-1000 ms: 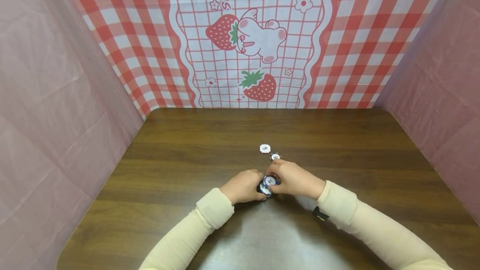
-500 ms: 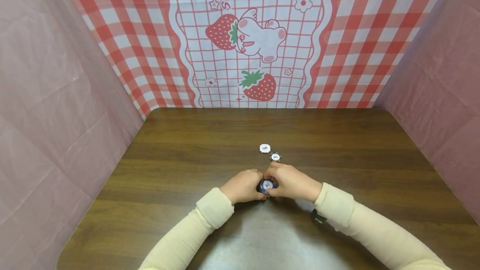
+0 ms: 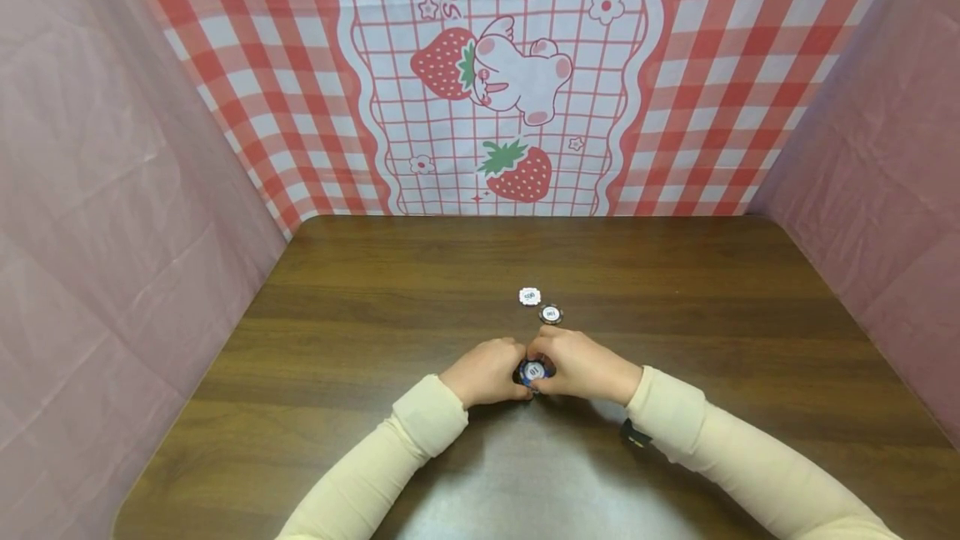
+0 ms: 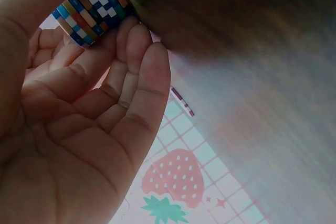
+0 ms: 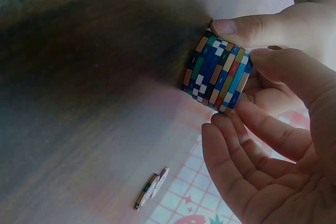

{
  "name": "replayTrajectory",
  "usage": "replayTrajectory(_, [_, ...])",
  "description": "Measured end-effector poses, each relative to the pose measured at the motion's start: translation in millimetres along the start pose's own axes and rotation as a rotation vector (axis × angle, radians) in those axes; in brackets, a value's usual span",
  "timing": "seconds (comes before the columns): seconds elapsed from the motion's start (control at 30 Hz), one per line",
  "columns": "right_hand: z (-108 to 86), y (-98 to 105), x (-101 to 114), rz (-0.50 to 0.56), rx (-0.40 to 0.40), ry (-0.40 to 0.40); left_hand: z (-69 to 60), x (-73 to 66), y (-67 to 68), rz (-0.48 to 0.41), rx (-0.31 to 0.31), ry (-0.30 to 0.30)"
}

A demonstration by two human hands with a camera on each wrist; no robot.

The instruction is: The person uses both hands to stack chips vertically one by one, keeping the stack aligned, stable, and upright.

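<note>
A stack of poker chips (image 5: 218, 72) stands on the table, several chips of mixed colours high, with a blue chip marked 10 (image 3: 535, 371) on top. My left hand (image 3: 487, 372) holds the stack from the left, thumb at the near side and fingers at the far side. From the right, my right hand (image 3: 585, 363) pinches the top chip at its edge between thumb and fingertips; its other fingers spread loosely in the right wrist view. Beyond the hands, a white chip (image 3: 530, 297) and a black chip (image 3: 551, 313) lie flat.
The brown wooden table (image 3: 375, 298) reaches back to a red-and-white strawberry cloth (image 3: 517, 107). Pink cloth hangs at the left (image 3: 135, 232) and right sides. A dark band-like item (image 3: 636, 433) shows under the right cuff.
My right hand has moved slightly left and toward me, bringing the blue chip from an offset position to square on the stack. The black chip shows fully now. The left hand has stayed put.
</note>
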State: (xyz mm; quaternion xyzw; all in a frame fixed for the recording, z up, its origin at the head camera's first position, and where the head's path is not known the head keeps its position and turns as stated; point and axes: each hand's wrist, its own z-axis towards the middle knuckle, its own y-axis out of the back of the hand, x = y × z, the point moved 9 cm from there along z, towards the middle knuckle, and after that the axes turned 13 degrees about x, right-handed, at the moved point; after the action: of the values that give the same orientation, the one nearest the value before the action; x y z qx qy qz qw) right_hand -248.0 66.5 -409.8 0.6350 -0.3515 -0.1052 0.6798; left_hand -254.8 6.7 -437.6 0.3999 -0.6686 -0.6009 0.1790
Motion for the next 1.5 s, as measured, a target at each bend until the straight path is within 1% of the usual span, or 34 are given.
replayTrajectory(0.3, [0.3, -1.7, -1.1, -0.007, 0.005, -0.02, 0.5, 1.3, -0.8, -0.016, 0.005, 0.0])
replayTrajectory(0.73, [-1.0, -0.6, -1.7, 0.002, -0.006, -0.016, 1.3, 1.7, -1.3, -0.013, 0.0, 0.004])
replayTrajectory(0.93, [-1.6, 3.1, -4.5, 0.006, -0.01, -0.023, 1.2, 0.3, -0.9, 0.002, -0.001, 0.003])
replayTrajectory(1.07, [-2.1, 8.7, -9.6, 0.011, -0.016, -0.04, 1.5, -0.4, -0.5, 0.006, -0.005, 0.0])
replayTrajectory(1.27, [-2.4, 22.2, -18.7, -0.017, -0.063, -0.057, 0.8, 0.8, -1.1, 0.011, 0.005, 0.014])
replayTrajectory(1.33, [-1.6, 25.9, -24.1, -0.003, -0.079, -0.065, 0.6, 1.0, -1.3, 0.01, 0.005, 0.016])
replayTrajectory(1.5, [1.7, 32.3, -41.7, 0.021, -0.1, -0.126, 1.0, 0.9, -1.9, 0.01, 0.004, 0.012])
